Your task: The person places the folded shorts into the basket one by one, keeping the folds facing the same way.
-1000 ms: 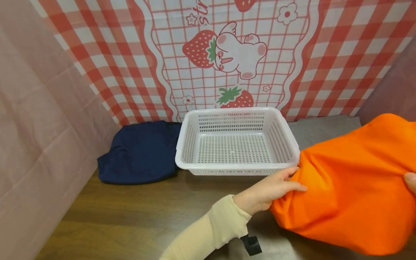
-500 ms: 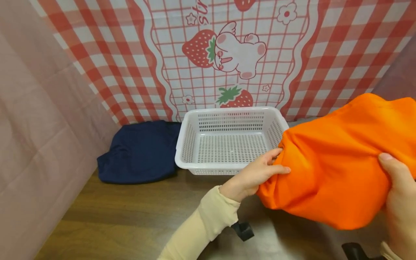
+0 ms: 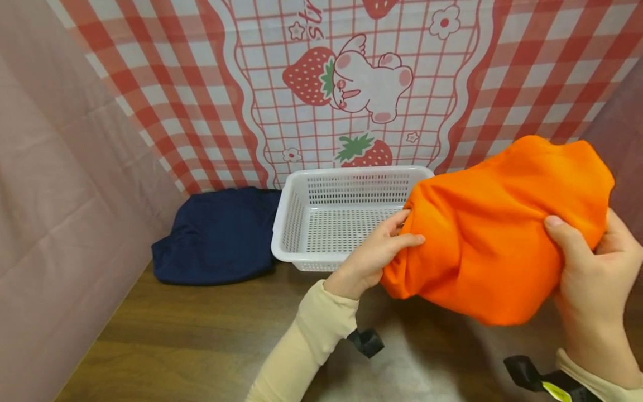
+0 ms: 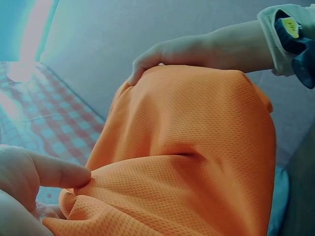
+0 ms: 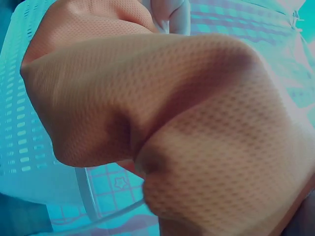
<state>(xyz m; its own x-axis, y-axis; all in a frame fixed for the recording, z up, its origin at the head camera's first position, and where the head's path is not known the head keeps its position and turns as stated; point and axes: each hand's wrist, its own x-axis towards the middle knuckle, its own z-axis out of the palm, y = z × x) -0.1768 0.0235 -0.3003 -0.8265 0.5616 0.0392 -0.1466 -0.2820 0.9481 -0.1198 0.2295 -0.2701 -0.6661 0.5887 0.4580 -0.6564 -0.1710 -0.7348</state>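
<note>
A folded piece of orange mesh-knit cloth is held up between both hands, overlapping the right part of a white plastic basket in the head view. My left hand pinches its gathered left end, thumb in front. At the other end my right hand grips it, thumb on the near face and fingers behind. The left wrist view has the cloth spread between the two hands, creased near the left fingertips. In the right wrist view the cloth hides most of the right hand.
Left of the basket, a folded navy cloth lies on the wooden table. A red-and-white checked strawberry-print sheet hangs behind, and a pink curtain closes off the left side.
Both hands have moved left and somewhat upward with the orange cloth, over the basket's right part. My right hand has come fully into view, and the grey cloth behind is now hidden.
</note>
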